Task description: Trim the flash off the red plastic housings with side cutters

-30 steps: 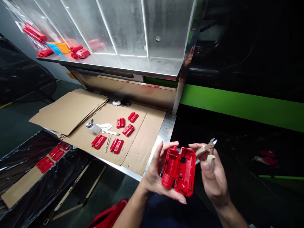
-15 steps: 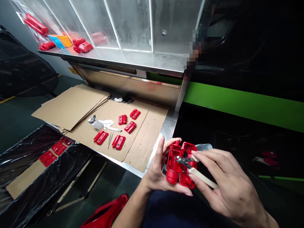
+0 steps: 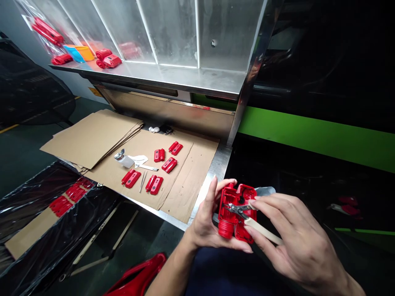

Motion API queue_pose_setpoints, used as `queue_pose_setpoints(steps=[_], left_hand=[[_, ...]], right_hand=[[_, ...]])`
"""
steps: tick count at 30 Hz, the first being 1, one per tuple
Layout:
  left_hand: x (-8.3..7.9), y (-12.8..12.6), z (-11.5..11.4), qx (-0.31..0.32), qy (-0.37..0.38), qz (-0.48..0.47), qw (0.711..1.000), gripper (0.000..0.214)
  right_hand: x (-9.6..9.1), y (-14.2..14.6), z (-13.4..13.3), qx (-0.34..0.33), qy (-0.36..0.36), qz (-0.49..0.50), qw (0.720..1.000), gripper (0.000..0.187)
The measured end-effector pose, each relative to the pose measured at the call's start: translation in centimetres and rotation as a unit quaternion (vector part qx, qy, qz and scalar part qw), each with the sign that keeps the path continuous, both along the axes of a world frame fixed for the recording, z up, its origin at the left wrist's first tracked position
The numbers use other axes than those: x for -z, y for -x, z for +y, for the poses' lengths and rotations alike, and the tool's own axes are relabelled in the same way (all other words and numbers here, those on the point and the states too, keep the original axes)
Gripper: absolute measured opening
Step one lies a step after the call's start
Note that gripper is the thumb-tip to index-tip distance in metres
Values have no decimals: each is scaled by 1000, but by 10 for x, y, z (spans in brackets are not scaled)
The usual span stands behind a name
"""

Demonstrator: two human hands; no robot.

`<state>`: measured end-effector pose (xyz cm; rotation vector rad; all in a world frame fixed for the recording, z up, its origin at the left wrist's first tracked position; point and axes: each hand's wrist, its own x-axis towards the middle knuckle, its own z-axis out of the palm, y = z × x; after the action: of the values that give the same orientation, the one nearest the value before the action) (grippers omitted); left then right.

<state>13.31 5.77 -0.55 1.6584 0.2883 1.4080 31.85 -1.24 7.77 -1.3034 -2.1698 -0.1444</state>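
Note:
My left hand [image 3: 205, 224] cups a red moulded plastic housing [image 3: 236, 211] from the left and underneath, its open inner side facing up. My right hand [image 3: 293, 238] grips small side cutters [image 3: 247, 216] with beige handles. The metal jaws rest inside the housing near its middle. Both hands are low in the view, just off the table's right front corner.
A steel table covered with cardboard sheets [image 3: 92, 137] carries several pairs of small red parts [image 3: 154, 184], tweezers [image 3: 142, 180] and a knife. A steel shelf [image 3: 173, 78] above holds more red pieces. At left, black plastic [image 3: 55, 230] with more red parts.
My right hand swung the cutters down from beside the housing into its inside. The housing tilted slightly toward me in my left hand.

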Motion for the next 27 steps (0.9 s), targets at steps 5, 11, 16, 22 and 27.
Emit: queue_pose_setpoints(steps=[5, 11, 16, 22, 27], left_hand=[[-1, -1, -1, 6, 3, 9, 1000, 133], [-2, -1, -1, 21, 16, 13, 1000, 130], [-2, 0, 1, 22, -7, 39, 999, 137], [-6, 0, 2, 46, 34, 0, 998, 137], [-4, -1, 7, 71, 47, -53, 995, 142]], right_hand=[[1, 1, 1, 1, -4, -7, 1000, 35], [-3, 1, 3, -13, -14, -40, 999, 31], [-4, -4, 3, -29, -13, -47, 998, 23], [3, -6, 3, -28, -27, 39, 998, 29], [3, -23, 0, 12, 22, 153, 988, 53]])
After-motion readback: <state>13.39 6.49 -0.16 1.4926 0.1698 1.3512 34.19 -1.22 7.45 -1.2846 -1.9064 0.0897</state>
